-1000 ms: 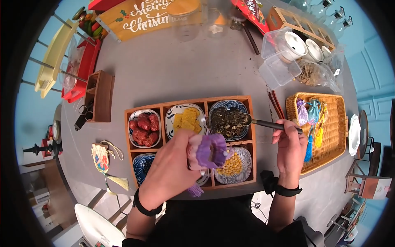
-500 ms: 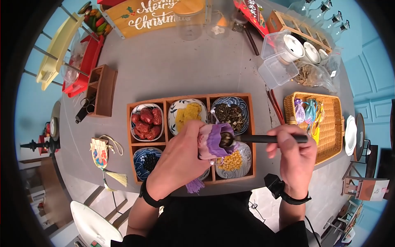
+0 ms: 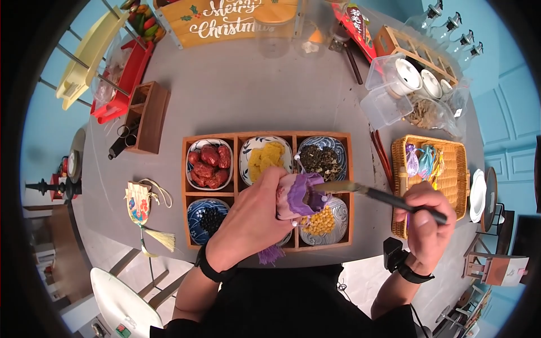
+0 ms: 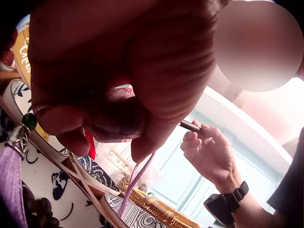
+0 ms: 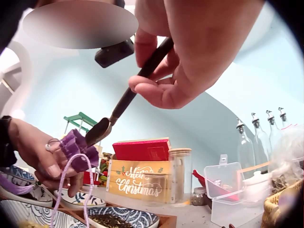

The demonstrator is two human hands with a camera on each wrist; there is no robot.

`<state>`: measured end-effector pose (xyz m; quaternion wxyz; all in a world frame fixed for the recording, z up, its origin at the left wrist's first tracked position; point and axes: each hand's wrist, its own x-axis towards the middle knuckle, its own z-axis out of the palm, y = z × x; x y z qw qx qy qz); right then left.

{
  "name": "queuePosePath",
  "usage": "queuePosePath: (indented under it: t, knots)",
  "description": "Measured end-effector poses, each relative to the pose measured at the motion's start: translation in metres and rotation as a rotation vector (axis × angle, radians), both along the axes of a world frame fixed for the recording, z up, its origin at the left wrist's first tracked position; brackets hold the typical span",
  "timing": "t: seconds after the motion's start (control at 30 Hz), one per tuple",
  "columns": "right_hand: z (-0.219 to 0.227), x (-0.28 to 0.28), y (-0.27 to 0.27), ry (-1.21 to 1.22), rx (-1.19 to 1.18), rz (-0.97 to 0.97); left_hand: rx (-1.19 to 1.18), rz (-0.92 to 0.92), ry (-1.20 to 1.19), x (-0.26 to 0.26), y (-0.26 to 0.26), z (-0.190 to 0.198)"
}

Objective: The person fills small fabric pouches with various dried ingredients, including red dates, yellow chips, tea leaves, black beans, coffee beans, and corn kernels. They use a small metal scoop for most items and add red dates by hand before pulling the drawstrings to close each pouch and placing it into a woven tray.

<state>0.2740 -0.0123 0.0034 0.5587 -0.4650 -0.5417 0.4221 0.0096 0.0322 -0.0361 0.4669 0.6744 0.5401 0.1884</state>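
Observation:
My left hand [image 3: 248, 222] grips a pink and purple drawstring pouch [image 3: 292, 198], its ruffled mouth held open toward the right. A purple tassel [image 3: 271, 255] hangs below. In my right hand [image 3: 429, 222] is a spoon [image 3: 389, 198] with a dark handle, pinched between thumb and fingers. The spoon's bowl [image 5: 99, 131] slants down into the pouch mouth in the right wrist view. Beneath the hands lies a divided wooden box [image 3: 236, 169] with patterned dishes: red dates [image 3: 209, 167], yellow pieces [image 3: 265, 156], dried dark leaves [image 3: 320, 161], black beans [image 3: 211, 221] and yellow kernels [image 3: 319, 221].
A wicker basket [image 3: 455, 188] with small tasselled sachets is at the right, beside dark red sticks [image 3: 381, 158]. To the left are another tasselled pouch [image 3: 138, 204] and a wooden holder [image 3: 153, 117] with scissors. Clear plastic containers [image 3: 387, 107] stand at the back right.
My right hand brought the spoon from the dish of dried leaves to the pouch mouth, then shifted right and toward the body, slanting the handle. My left hand keeps hold of the pouch.

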Motion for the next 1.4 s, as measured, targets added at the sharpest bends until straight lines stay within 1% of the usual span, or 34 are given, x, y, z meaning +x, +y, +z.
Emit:
queuePosePath:
  t: [0.07, 0.13, 0.17, 0.2, 0.23, 0.33, 0.37, 0.43, 0.47, 0.53, 0.57, 0.6, 0.67, 0.73, 0.8, 0.83, 0.87, 0.93, 0.97, 1.1, 1.17, 1.2, 1.27, 1.4]
  knots:
    - [-0.009, 0.009, 0.003, 0.019, 0.057, -0.124, 0.021, -0.007, 0.019, 0.000, -0.001, 0.000]
    - [-0.018, 0.011, 0.013, -0.003, -0.040, -0.222, 0.080, -0.061, 0.034, 0.000, -0.003, 0.003]
    - [-0.023, 0.008, 0.019, -0.056, -0.099, -0.206, 0.080, -0.064, 0.035, 0.002, -0.006, 0.000]
    - [-0.027, 0.004, 0.026, -0.107, -0.154, -0.191, 0.181, -0.112, 0.020, 0.004, -0.009, -0.006]
    - [-0.029, 0.002, 0.032, -0.094, -0.247, -0.133, 0.280, -0.159, 0.005, 0.006, -0.011, -0.009]
    - [-0.041, -0.007, 0.050, -0.062, -0.269, -0.016, 0.261, -0.221, 0.009, 0.012, -0.014, -0.009]
    - [-0.043, -0.008, 0.056, -0.061, -0.269, -0.017, 0.291, -0.224, 0.017, 0.013, -0.013, -0.010]
    - [-0.046, -0.009, 0.063, -0.156, -0.315, 0.085, 0.299, -0.239, 0.043, 0.015, -0.012, -0.013]
    - [-0.045, -0.006, 0.061, -0.156, -0.318, 0.082, 0.308, -0.253, 0.067, 0.016, -0.012, -0.014]
    - [-0.040, 0.003, 0.057, -0.259, -0.368, 0.152, 0.308, -0.255, 0.078, 0.018, -0.011, -0.013]
    - [-0.038, 0.007, 0.053, -0.210, -0.341, 0.123, 0.308, -0.251, 0.089, 0.018, -0.011, -0.013]
    - [-0.034, 0.008, 0.054, -0.214, -0.343, 0.127, 0.307, -0.247, 0.086, 0.019, -0.011, -0.012]
    - [-0.030, 0.009, 0.052, -0.177, -0.302, 0.038, 0.299, -0.273, 0.114, 0.020, -0.009, -0.012]
    - [-0.038, 0.006, 0.050, -0.194, -0.277, -0.003, 0.302, -0.293, 0.134, 0.023, -0.009, -0.012]
    - [-0.043, 0.008, 0.048, -0.352, -0.215, 0.096, 0.311, -0.299, 0.153, 0.026, -0.007, -0.012]
    - [-0.043, 0.007, 0.044, -0.328, -0.275, 0.063, 0.299, -0.311, 0.160, 0.027, -0.006, -0.011]
    - [-0.044, 0.005, 0.041, -0.331, -0.274, 0.069, 0.287, -0.321, 0.168, 0.028, -0.005, -0.010]
    - [-0.051, 0.002, 0.037, -0.161, -0.357, -0.051, 0.285, -0.328, 0.183, 0.029, -0.003, -0.010]
    - [-0.056, -0.001, 0.037, -0.143, -0.344, -0.085, 0.285, -0.341, 0.199, 0.029, -0.003, -0.010]
    - [-0.064, -0.006, 0.037, -0.095, -0.383, -0.117, 0.268, -0.328, 0.199, 0.031, -0.002, -0.014]
    - [-0.072, -0.010, 0.039, 0.002, -0.428, -0.191, 0.284, -0.308, 0.189, 0.031, -0.001, -0.015]
    - [-0.076, -0.012, 0.041, 0.007, -0.422, -0.186, 0.288, -0.305, 0.195, 0.030, -0.001, -0.016]
    - [-0.082, -0.013, 0.041, 0.070, -0.488, -0.254, 0.314, -0.307, 0.197, 0.030, -0.001, -0.018]
    - [-0.084, -0.016, 0.041, 0.144, -0.506, -0.303, 0.317, -0.312, 0.161, 0.028, -0.002, -0.014]
